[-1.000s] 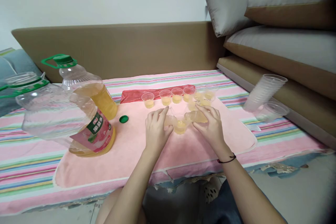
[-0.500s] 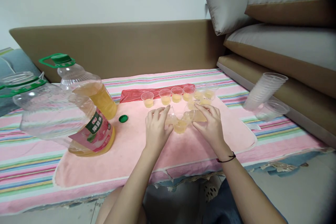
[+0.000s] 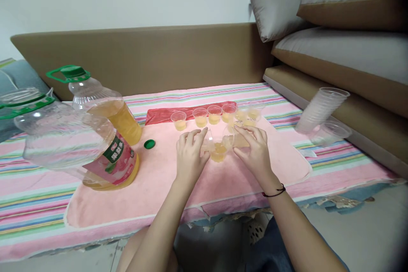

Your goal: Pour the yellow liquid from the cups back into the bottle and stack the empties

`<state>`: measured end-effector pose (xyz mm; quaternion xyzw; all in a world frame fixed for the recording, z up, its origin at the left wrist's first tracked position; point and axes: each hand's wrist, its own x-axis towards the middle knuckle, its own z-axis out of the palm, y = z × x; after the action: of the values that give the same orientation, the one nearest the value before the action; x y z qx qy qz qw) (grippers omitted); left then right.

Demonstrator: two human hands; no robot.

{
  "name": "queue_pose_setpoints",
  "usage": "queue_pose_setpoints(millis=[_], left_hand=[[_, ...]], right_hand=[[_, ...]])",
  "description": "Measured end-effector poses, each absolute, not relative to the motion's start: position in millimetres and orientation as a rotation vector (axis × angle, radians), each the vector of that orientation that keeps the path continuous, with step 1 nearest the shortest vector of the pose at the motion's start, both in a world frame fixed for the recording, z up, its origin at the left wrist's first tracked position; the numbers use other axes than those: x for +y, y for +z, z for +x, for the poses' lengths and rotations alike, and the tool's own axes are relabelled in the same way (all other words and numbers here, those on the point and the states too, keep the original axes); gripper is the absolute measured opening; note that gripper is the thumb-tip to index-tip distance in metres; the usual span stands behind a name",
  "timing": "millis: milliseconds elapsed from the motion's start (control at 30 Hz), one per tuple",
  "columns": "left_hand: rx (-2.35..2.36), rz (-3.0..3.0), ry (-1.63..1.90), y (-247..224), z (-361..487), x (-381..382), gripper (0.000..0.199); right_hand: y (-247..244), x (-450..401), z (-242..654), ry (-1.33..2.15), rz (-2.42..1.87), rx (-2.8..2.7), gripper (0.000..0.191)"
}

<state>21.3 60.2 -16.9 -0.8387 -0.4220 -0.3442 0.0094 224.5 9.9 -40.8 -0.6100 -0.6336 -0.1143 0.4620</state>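
My left hand (image 3: 192, 153) is closed around a clear plastic cup (image 3: 207, 140), tipped sideways with its mouth toward the right. My right hand (image 3: 254, 149) grips another clear cup (image 3: 228, 139), tilted toward the left. Between and below the two tipped cups stands a clear cup with yellow juice (image 3: 218, 153) on the pink mat (image 3: 143, 204). How much liquid is left in the held cups is hard to make out. Behind my hands, several small cups of juice (image 3: 200, 118) form a row, some partly hidden at the right.
Two large juice bottles, one labelled (image 3: 117, 161) and one behind it (image 3: 119, 114), stand at left. A green cap (image 3: 149, 144) lies beside them. A red plastic sheet (image 3: 162, 115) lies behind the row. Stacked cups (image 3: 318, 110) lean at right, beside plastic lids (image 3: 331, 132) and cushions (image 3: 344, 51).
Both held cups are tipped slightly further over the middle cup. My hands stay in nearly the same place, and the row of cups has not moved.
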Motion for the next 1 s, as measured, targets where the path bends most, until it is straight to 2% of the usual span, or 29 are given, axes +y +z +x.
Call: queue_pose_setpoints(millis=[1000], left_hand=[[-1.256, -2.589, -1.003, -14.8, 22.3, 59.7, 0.063]], right_hand=[[-37.7, 9.8, 224.3, -0.371, -1.506, -1.624, 0.056]])
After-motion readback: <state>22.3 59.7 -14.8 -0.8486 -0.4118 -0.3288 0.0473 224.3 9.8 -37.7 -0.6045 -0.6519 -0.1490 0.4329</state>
